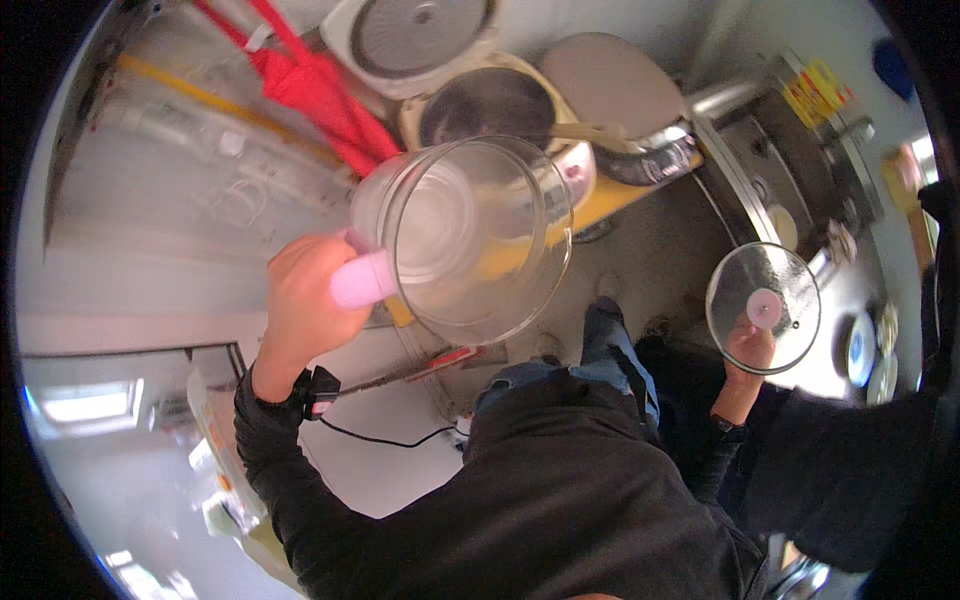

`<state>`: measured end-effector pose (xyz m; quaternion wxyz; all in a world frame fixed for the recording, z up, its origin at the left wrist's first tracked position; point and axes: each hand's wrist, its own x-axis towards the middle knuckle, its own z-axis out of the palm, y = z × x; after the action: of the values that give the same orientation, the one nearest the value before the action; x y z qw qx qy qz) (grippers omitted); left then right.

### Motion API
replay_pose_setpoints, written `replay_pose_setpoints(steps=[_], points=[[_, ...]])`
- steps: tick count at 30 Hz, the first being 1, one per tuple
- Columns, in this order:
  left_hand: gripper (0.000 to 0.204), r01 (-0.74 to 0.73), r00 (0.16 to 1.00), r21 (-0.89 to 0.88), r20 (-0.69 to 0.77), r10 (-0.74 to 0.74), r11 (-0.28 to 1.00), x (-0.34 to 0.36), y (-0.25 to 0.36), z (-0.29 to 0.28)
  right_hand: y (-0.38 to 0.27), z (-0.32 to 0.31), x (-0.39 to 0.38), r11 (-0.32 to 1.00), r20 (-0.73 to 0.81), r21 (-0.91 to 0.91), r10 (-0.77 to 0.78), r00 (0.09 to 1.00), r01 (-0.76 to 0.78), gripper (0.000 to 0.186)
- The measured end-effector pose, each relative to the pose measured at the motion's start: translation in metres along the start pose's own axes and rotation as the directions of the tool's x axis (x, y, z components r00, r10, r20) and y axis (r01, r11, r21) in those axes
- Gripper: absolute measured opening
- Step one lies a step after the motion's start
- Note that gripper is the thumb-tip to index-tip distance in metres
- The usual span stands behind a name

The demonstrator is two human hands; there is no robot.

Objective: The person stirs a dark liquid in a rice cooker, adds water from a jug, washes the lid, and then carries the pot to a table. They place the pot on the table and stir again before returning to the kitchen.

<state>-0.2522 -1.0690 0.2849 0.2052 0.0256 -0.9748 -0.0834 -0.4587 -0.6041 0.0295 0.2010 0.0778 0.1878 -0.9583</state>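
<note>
Glass pot [480, 240] rightward; left hand [308, 296] grips handle [362, 280].

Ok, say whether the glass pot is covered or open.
Open. The glass pot, held by the left hand, has nothing over its top; the glass lid is apart, in the right hand.

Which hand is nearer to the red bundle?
Left. The left hand, gripping the glass pot, is just below the red bundle in view; the right hand, holding the glass lid, is far off to its right.
</note>
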Motion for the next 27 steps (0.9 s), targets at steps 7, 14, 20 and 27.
replay_pose_setpoints(steps=[7,14,20,27], points=[[0.022,-0.272,0.962,-0.198,-0.027,0.273,0.942,0.049,0.057,0.015,-0.016,-0.002,-0.089,0.975,-0.064,-0.064,-0.219,0.974,0.215,0.028],[0.023,-0.549,0.831,-0.340,-0.122,0.543,0.764,0.157,0.135,0.086,-0.030,-0.011,-0.119,0.943,-0.148,-0.181,-0.308,0.940,0.281,0.021],[0.019,-0.388,0.912,-0.420,-0.044,0.409,0.820,0.236,0.210,0.141,-0.063,-0.035,-0.105,0.870,-0.139,-0.246,-0.468,0.873,0.427,0.013],[0.022,-0.216,0.962,-0.475,0.045,0.269,0.853,0.358,0.269,0.228,-0.085,-0.032,-0.095,0.939,-0.398,-0.095,-0.340,0.852,0.331,0.008]])
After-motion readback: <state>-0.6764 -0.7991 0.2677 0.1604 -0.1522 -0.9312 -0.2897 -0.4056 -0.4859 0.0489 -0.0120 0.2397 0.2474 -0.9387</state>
